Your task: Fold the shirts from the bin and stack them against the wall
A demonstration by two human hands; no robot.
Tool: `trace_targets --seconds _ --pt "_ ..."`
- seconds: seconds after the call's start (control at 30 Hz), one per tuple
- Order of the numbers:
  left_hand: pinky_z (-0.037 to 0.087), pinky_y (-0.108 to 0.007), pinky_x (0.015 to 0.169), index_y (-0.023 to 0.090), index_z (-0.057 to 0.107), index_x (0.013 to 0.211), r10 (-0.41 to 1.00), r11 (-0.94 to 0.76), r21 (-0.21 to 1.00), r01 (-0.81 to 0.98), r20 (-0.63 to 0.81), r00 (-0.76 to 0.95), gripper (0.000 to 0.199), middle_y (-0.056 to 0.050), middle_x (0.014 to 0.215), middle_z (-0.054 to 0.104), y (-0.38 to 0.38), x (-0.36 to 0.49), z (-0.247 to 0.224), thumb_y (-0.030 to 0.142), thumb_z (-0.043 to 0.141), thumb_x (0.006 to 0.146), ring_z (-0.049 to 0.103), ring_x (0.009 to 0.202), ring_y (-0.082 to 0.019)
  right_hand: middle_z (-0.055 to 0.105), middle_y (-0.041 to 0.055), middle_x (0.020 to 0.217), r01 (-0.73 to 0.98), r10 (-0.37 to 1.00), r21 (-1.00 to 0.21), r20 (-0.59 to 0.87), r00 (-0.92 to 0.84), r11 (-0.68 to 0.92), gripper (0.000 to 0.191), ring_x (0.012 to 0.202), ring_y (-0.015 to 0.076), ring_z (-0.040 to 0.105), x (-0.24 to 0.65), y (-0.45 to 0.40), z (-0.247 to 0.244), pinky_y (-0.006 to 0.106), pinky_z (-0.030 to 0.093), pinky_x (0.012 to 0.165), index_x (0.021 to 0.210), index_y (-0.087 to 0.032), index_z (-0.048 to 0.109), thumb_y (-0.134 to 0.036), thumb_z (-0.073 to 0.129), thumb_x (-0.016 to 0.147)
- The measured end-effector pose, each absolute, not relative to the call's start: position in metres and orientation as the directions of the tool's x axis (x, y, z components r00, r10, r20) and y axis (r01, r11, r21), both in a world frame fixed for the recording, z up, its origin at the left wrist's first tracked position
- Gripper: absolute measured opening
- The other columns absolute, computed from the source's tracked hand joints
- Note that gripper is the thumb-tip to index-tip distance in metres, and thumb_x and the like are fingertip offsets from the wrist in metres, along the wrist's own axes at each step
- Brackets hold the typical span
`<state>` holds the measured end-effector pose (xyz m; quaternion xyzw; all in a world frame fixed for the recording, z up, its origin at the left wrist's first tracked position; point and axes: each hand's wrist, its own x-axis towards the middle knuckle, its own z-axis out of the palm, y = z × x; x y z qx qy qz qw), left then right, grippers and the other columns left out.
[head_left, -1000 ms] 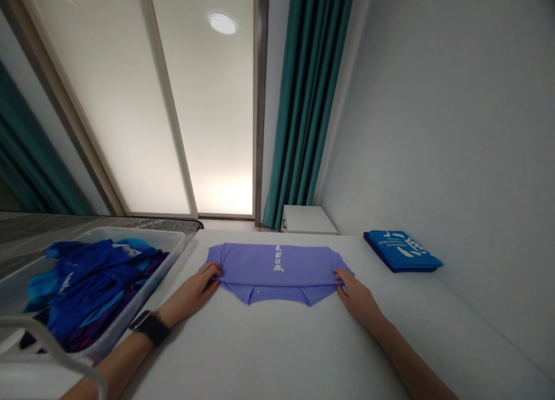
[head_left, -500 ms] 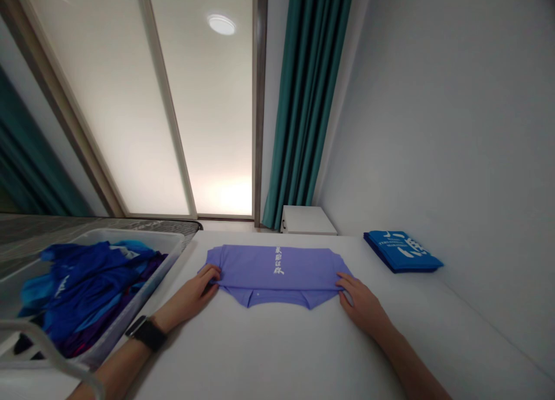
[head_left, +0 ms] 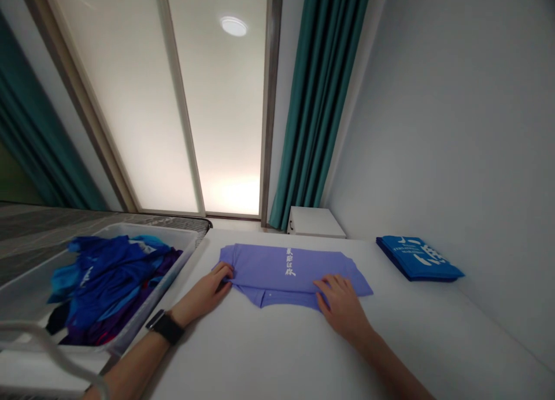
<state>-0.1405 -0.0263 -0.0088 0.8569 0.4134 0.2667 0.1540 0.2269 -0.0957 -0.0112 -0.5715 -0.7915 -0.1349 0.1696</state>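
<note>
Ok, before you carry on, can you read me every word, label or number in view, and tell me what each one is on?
Vertical white characters on the lavender polo shirt: too blurred to quote.
Large white characters and smaller lines of print on the folded blue cloth: too blurred to read.

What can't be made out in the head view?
Head view only:
Lavender polo shirt: the part under the left hand and right hand is hidden by them.
Plastic bin: lower contents hidden by the blue garment; left end cut off by the picture edge.
Lettering on the shirt and folded blue item: too small to read.
</note>
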Motion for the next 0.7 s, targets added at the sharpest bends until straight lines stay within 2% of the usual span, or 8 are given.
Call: trace_targets --seconds 0.17,0.3,0.43,0.57,0.7 --pt "0.048 -0.034 0.088 0.022 0.053 0.092 0.804 -0.590 0.535 0.605 0.322 0.499 0.010 -0.006 0.105 0.058 -0.028 -0.140 -0.008 0.021 0.044 0.089 0.059 0.097 -0.021 0.063 0.0070 0.105 0.839 0.817 -0.122 0.338 -0.467 0.531 0.023 0.102 0.0233 0.052 0.144 -0.072 -0.001 0.037 0.038 0.091 0.110 -0.024 0.063 -0.017 0.052 0.090" --pt "0.048 -0.034 0.087 0.022 0.053 0.090 0.817 -0.569 0.583 0.580 0.320 0.480 0.007 -0.006 0.102 0.058 -0.027 -0.140 -0.010 0.020 0.046 0.088 0.058 0.094 -0.020 0.062 0.0047 0.102 0.778 0.771 -0.145 0.331 -0.545 0.612 0.017 0.100 0.0206 0.053 0.088 -0.049 0.001 0.034 0.038 0.089 0.105 -0.024 0.062 -0.020 0.052 0.093" --pt "0.047 -0.033 0.087 0.021 0.053 0.090 0.826 -0.554 0.615 0.561 0.326 0.459 0.006 -0.005 0.099 0.057 -0.025 -0.142 -0.013 0.019 0.048 0.088 0.057 0.093 -0.020 0.063 0.0043 0.103 0.759 0.750 -0.122 0.315 -0.582 0.640 0.012 0.100 0.0207 0.053 0.054 -0.035 -0.001 0.033 0.039 0.087 0.102 -0.022 0.061 -0.024 0.055 0.092" --pt "0.046 -0.033 0.087 0.020 0.053 0.090 0.832 -0.545 0.640 0.541 0.332 0.445 0.007 -0.005 0.097 0.057 -0.023 -0.142 -0.015 0.018 0.047 0.088 0.056 0.092 -0.019 0.064 0.0053 0.105 0.781 0.767 -0.103 0.303 -0.565 0.616 0.019 0.102 0.0224 0.053 0.040 -0.029 -0.004 0.036 0.041 0.086 0.107 -0.021 0.060 -0.030 0.059 0.090" --pt "0.046 -0.035 0.088 0.020 0.054 0.091 0.842 -0.527 0.652 0.545 0.315 0.437 0.009 -0.005 0.096 0.058 -0.023 -0.141 -0.011 0.017 0.048 0.086 0.056 0.091 -0.020 0.066 0.0053 0.104 0.802 0.781 -0.087 0.308 -0.542 0.591 0.014 0.101 0.0228 0.054 0.035 -0.026 -0.008 0.036 0.041 0.086 0.104 -0.021 0.061 -0.028 0.058 0.091"
